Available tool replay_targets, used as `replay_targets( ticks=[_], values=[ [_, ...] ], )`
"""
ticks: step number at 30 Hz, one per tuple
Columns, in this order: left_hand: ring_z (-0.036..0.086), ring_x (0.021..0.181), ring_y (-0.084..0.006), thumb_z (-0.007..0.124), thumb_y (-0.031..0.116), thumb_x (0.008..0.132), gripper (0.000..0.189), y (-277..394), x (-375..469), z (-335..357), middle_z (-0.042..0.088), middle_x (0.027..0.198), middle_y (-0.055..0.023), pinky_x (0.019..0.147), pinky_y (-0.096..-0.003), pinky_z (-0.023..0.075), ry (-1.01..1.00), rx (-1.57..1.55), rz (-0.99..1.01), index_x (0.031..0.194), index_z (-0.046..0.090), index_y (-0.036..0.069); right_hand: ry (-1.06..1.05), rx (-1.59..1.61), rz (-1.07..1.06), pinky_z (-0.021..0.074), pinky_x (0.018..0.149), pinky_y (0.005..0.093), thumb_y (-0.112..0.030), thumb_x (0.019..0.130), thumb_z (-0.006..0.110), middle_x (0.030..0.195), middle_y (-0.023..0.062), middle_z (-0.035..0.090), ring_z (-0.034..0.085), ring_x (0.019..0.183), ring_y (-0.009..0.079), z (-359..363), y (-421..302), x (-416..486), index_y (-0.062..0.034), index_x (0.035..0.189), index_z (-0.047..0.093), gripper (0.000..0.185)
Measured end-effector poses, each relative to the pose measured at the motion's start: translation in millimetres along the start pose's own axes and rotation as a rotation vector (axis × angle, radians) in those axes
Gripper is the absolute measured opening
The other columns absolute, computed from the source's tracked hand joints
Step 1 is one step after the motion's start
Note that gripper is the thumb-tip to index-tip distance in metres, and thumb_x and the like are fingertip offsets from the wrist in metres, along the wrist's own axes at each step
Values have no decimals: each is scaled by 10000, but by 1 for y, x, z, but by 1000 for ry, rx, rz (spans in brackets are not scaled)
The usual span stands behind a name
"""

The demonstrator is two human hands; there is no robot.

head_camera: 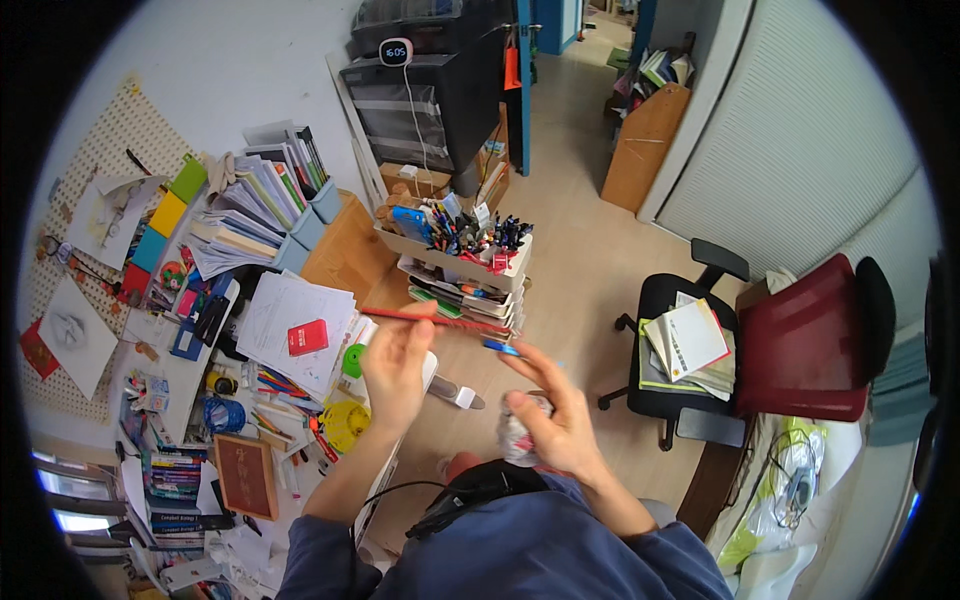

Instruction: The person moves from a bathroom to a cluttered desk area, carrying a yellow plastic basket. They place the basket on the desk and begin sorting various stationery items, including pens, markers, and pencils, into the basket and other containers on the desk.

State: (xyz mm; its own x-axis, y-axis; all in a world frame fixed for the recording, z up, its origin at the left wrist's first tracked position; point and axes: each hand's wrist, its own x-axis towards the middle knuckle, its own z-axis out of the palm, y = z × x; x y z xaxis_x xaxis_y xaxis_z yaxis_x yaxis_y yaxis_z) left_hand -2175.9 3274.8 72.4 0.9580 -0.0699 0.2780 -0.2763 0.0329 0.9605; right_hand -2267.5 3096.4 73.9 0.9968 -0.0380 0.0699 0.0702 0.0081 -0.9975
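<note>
My left hand [396,371] is raised over the desk's edge, pinching a long, thin red pencil-like stick [457,321] between thumb and fingers. The stick lies nearly level and points to the right. A small blue object [500,347], perhaps a cap or pen end, sits at the fingertips of my right hand [559,420], just below the stick's far end. Under that hand's thumb is a crumpled pale bundle [517,435] with reddish marks; its material is unclear. My palm hides part of it.
On the left, the cluttered desk holds papers [277,315], a red booklet [307,338], a yellow basket [345,426] and a framed board [246,476]. Ahead stands a tiered organizer [450,259] full of pens. A swivel chair [799,345] bearing books [688,341] is to the right.
</note>
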Motion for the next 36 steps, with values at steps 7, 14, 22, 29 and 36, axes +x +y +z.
replay_targets(
  ticks=[7,14,22,29,36],
  values=[
    [632,856,-141,556,94,928,191,-65,114,-3,652,999,-119,763,-239,492,219,130,131,1068,542,-35,152,376,147,416,806,206,-94,862,557,1178,164,602,562,970,92,-58,40,35,21,1255,475,417],
    [643,751,-127,606,103,895,147,-174,195,-16,673,832,-94,657,-253,493,226,372,180,963,537,-7,227,556,217,440,745,209,-108,844,596,1073,165,653,584,820,89,-83,58,83,17,1181,521,368],
    [642,784,-148,603,122,899,172,-203,223,-5,668,876,-106,703,-272,495,59,542,99,978,528,-12,298,806,279,521,451,256,-203,828,600,844,146,657,606,561,165,-107,82,145,-22,1111,478,357],
    [640,738,-248,629,105,858,140,-224,238,-4,659,870,-102,633,-326,496,-45,754,119,925,551,9,251,545,283,500,590,274,-269,887,579,781,133,623,613,663,175,-111,74,227,-60,994,503,246],
    [511,841,-245,690,190,796,161,-250,248,-8,562,866,-53,769,-367,383,-105,1042,163,887,626,75,278,515,269,463,728,285,-256,935,506,786,131,622,630,778,198,-125,80,265,-60,988,507,203]
  ],
)
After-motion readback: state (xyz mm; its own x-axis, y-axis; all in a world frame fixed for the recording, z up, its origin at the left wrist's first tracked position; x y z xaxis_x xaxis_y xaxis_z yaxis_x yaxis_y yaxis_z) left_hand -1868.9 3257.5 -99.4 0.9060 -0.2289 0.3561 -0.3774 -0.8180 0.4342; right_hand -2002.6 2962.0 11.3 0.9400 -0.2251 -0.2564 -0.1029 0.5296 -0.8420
